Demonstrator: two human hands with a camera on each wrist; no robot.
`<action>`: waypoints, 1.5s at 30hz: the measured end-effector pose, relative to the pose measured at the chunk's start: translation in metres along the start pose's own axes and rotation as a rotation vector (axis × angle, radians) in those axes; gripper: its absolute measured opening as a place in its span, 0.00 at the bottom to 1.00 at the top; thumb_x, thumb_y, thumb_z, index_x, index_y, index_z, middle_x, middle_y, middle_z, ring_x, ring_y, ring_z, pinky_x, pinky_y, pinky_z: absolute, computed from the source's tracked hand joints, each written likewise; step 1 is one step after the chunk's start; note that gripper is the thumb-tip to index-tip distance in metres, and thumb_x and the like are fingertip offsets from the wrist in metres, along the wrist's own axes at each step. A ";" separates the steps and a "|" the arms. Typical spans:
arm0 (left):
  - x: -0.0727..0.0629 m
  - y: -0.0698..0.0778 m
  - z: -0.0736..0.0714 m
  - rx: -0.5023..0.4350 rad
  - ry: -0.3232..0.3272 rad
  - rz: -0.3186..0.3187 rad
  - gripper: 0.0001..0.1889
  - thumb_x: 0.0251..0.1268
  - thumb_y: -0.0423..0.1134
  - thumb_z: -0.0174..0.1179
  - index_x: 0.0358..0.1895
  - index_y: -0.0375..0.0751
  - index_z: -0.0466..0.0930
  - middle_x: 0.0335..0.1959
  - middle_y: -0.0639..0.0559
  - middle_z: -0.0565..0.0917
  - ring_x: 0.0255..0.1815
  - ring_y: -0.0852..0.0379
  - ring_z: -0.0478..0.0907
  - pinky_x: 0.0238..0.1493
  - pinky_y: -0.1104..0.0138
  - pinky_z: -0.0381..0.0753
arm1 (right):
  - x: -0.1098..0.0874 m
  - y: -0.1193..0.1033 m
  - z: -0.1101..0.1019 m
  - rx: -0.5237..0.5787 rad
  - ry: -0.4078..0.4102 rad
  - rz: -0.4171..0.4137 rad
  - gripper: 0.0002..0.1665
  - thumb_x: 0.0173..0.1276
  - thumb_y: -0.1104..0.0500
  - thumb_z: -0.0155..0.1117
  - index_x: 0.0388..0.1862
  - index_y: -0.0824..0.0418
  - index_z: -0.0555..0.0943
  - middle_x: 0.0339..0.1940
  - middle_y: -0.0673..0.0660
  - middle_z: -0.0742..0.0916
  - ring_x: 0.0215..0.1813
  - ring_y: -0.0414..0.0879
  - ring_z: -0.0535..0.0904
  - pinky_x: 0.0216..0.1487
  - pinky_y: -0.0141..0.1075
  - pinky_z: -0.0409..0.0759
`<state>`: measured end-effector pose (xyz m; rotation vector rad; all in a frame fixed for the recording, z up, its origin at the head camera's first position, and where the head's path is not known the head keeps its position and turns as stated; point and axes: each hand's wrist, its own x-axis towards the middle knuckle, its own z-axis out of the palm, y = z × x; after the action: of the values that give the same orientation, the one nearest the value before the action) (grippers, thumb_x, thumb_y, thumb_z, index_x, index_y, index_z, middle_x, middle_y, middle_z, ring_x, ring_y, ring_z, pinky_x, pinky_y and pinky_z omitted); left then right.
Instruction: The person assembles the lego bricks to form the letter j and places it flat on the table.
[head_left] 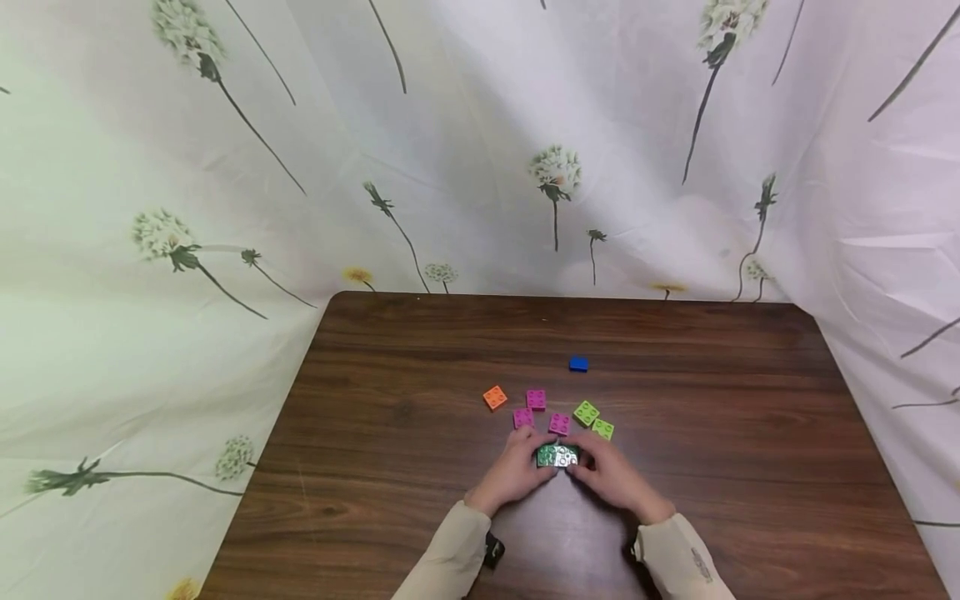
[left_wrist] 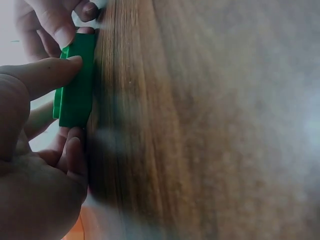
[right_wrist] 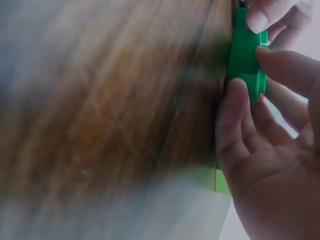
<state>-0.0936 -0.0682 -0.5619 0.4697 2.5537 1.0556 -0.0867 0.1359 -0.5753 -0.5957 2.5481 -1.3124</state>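
Observation:
Both hands hold a dark green toy building brick (head_left: 557,456), studs up, close over the wooden table. My left hand (head_left: 516,468) pinches its left end, with the thumb on the near side face and other fingers around the end and far side. At the right end, my right hand (head_left: 613,477) grips it the same way. The brick's smooth near face (left_wrist: 79,85) shows in the left wrist view, its studs turned to the left edge. Just beyond the hands lie three magenta bricks, one of them a magenta brick (head_left: 559,423) right behind the green one.
Two lime bricks (head_left: 586,412) lie beyond my right hand. An orange brick (head_left: 495,397) is at the left of the group, and a blue brick (head_left: 578,364) is farthest back. The brown wooden table (head_left: 390,492) ends at a flower-print cloth (head_left: 480,167) hanging behind it.

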 end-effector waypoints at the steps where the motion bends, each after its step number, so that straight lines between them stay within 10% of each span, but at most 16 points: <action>1: 0.002 0.000 0.000 0.004 0.001 0.002 0.25 0.58 0.40 0.67 0.61 0.42 0.76 0.46 0.52 0.72 0.50 0.57 0.66 0.50 0.68 0.70 | 0.001 0.000 -0.001 -0.004 0.003 0.000 0.21 0.62 0.65 0.66 0.56 0.62 0.79 0.43 0.54 0.81 0.35 0.37 0.72 0.36 0.29 0.72; 18: 0.027 -0.001 0.000 0.020 0.025 -0.004 0.26 0.60 0.39 0.66 0.63 0.41 0.75 0.48 0.51 0.71 0.54 0.54 0.66 0.55 0.64 0.70 | 0.020 0.008 -0.010 0.015 0.041 -0.007 0.20 0.63 0.66 0.66 0.55 0.65 0.79 0.51 0.59 0.81 0.35 0.36 0.73 0.37 0.29 0.74; 45: 0.020 -0.011 0.002 -0.090 0.064 0.024 0.21 0.59 0.37 0.67 0.57 0.52 0.79 0.50 0.57 0.78 0.55 0.58 0.69 0.57 0.63 0.71 | 0.014 0.016 -0.012 0.091 0.058 0.046 0.18 0.61 0.65 0.67 0.51 0.60 0.80 0.38 0.55 0.79 0.33 0.35 0.73 0.33 0.29 0.75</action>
<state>-0.1129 -0.0660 -0.5751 0.4513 2.5480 1.2071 -0.1079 0.1473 -0.5814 -0.4862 2.5156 -1.4406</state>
